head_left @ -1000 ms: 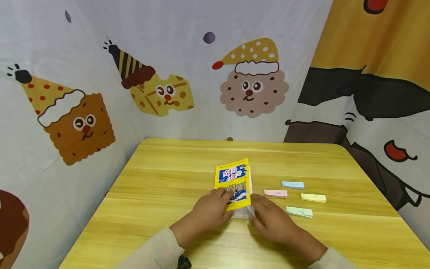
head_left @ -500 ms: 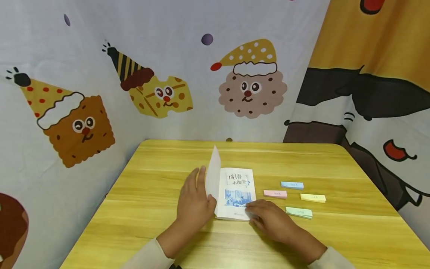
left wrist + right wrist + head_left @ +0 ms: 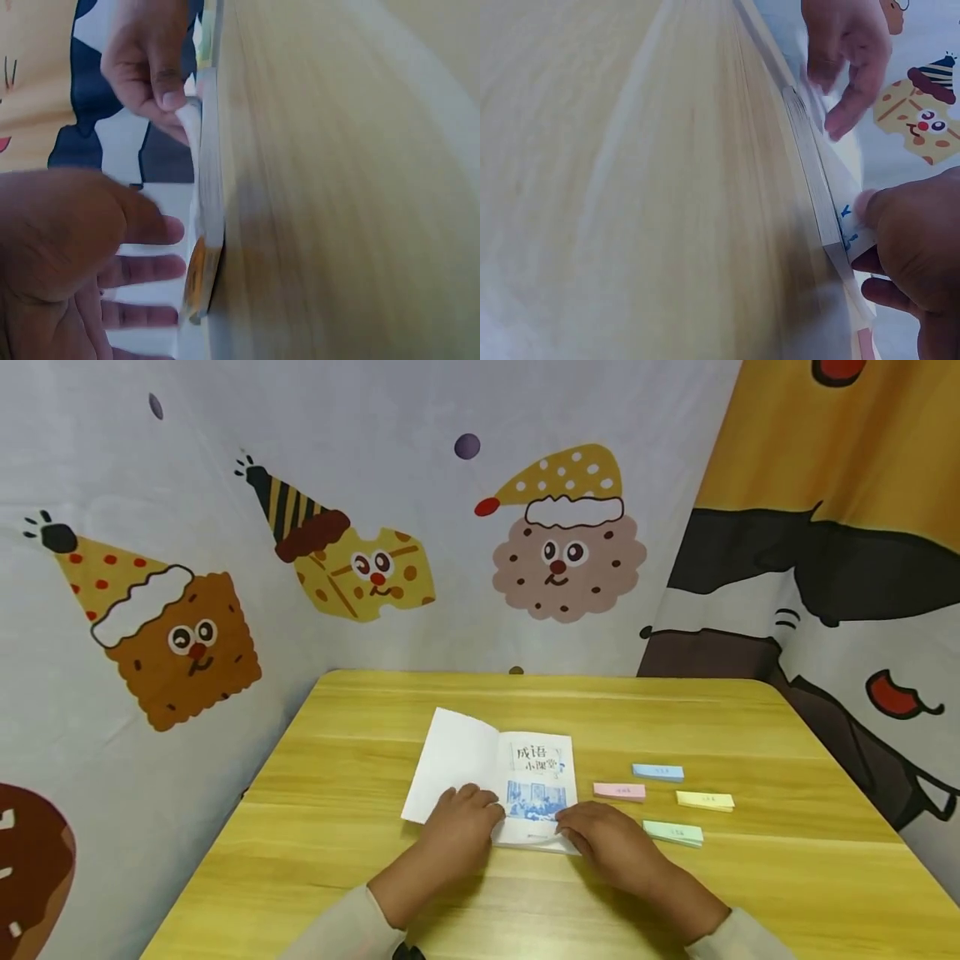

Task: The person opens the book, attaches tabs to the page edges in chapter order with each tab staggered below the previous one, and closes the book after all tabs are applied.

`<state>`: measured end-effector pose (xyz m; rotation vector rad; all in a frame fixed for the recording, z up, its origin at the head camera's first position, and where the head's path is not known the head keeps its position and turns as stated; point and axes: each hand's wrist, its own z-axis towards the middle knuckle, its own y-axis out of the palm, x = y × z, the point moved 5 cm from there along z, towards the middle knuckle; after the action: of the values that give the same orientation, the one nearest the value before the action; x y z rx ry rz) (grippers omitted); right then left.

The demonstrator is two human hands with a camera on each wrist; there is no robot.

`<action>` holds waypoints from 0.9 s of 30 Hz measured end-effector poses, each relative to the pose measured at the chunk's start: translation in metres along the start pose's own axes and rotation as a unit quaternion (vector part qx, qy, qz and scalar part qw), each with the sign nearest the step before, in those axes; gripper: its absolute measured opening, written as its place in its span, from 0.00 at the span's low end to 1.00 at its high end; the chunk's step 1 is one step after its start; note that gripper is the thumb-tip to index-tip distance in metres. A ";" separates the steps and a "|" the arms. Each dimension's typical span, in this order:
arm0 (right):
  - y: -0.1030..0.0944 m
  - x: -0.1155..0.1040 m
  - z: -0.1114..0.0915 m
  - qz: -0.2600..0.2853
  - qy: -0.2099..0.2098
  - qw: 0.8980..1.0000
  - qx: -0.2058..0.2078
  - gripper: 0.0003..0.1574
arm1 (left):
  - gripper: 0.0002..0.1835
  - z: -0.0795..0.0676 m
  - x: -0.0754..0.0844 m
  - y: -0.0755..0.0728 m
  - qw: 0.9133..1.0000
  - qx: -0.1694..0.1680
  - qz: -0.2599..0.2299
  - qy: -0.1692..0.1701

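A small paperback book (image 3: 542,777) lies open on the wooden table, its title page with black characters and a blue picture face up. Its front cover (image 3: 453,752) is turned out to the left, white inside showing. My left hand (image 3: 461,827) is at the lower part of the cover near the spine; in the left wrist view its fingers (image 3: 142,270) are extended at the book's edge. With thumb and fingers my right hand (image 3: 615,847) pinches the lower right corner of the title page (image 3: 192,135), which bends up from the pages below.
Right of the book lie small labelled paper strips: pink (image 3: 619,791), blue (image 3: 657,772), yellow (image 3: 705,801) and green (image 3: 672,833). The green one is close to my right hand. A cartoon-printed cloth (image 3: 450,643) hangs behind the table (image 3: 360,718).
The yellow front cover has swung over to the left, uncovering the title page. My left hand has followed it, then come down near the spine. The title page's lower corner now lifts at my right fingers.
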<state>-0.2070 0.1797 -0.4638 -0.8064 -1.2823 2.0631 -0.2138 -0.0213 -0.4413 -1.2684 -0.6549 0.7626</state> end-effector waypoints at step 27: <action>0.005 0.002 -0.001 0.004 0.036 0.998 -0.055 0.25 | 0.53 0.001 -0.029 -0.010 0.960 0.186 -0.076 -0.194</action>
<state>-0.2084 0.1805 -0.4689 -0.9270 -1.3640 1.9652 -0.2299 -0.0451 -0.4318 -0.7192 -0.8665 0.9647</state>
